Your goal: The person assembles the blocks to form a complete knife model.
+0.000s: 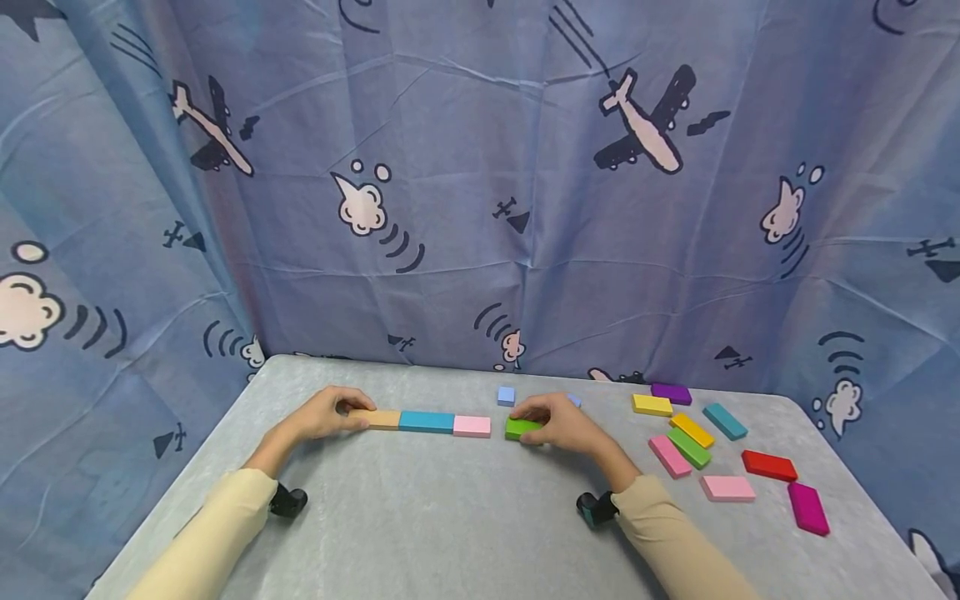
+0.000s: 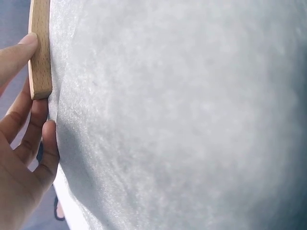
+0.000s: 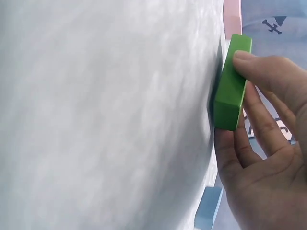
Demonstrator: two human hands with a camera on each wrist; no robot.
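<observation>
A row of blocks lies across the table: a plain wooden block [image 1: 386,419] at the left end, a blue block [image 1: 427,422], then a pink block [image 1: 472,427]. My left hand [image 1: 330,413] pinches the wooden block's left end between thumb and fingers. To the right of the pink block, a small gap apart, is a green block [image 1: 519,428], pinched by my right hand [image 1: 562,423]. In the right wrist view, the thumb [image 3: 247,57] presses on the green block's near side, and fingers are behind it.
Behind the row sits a small light blue block [image 1: 506,396]; another light blue block [image 1: 574,400] is partly hidden by my right hand. Several coloured blocks, including a red block [image 1: 769,466] and a magenta block [image 1: 808,509], lie scattered at the right. A patterned curtain [image 1: 450,208] hangs behind the table.
</observation>
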